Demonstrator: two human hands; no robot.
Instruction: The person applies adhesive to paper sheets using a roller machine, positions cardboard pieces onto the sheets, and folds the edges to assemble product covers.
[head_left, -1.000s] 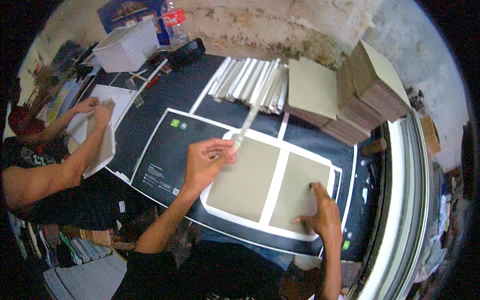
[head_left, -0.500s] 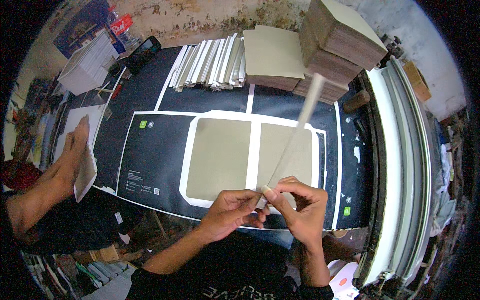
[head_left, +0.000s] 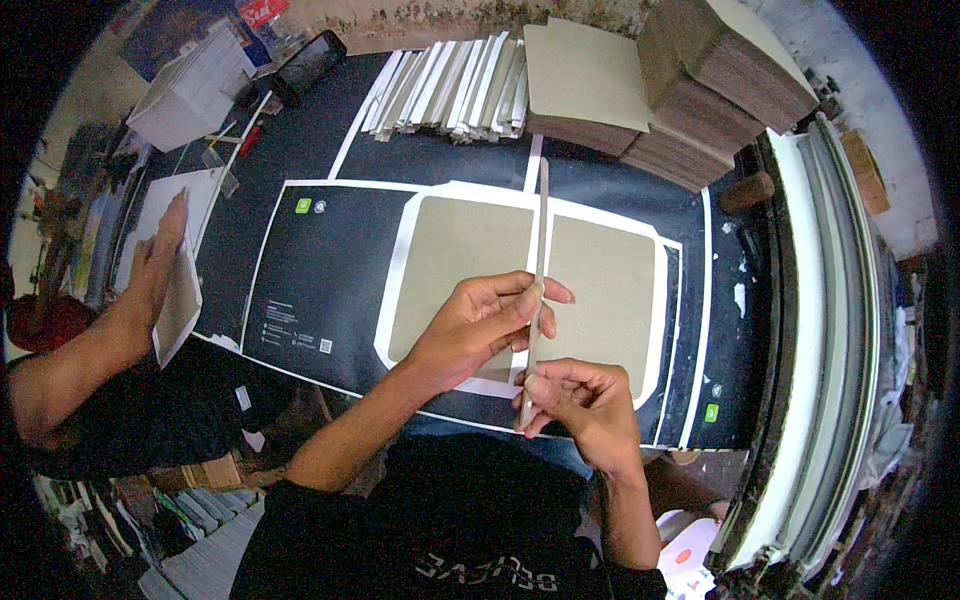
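A long thin cardboard strip (head_left: 542, 225) stands almost upright between my hands, over the gap that parts two boards. My left hand (head_left: 480, 325) pinches it near the middle. Lower down, my right hand (head_left: 585, 405) grips its near end between thumb and fingers. Beneath my hands lies a dark printed cover sheet (head_left: 330, 270) with white edges. On it rest two grey-brown boards, the left board (head_left: 465, 240) and the right board (head_left: 605, 290), each bordered by white. My left forearm covers part of the sheet's front edge.
A pile of loose white and grey strips (head_left: 450, 90) lies at the back, beside tall stacks of board (head_left: 585, 75). Long rollers (head_left: 840, 330) bound the right side. At left, a co-worker's hand (head_left: 160, 250) rests on white sheets near a phone (head_left: 310, 65).
The strip has swung from a rightward slant to nearly upright. My left hand has moved up along it, while my right hand stays at the lower end. The view has shifted slightly.
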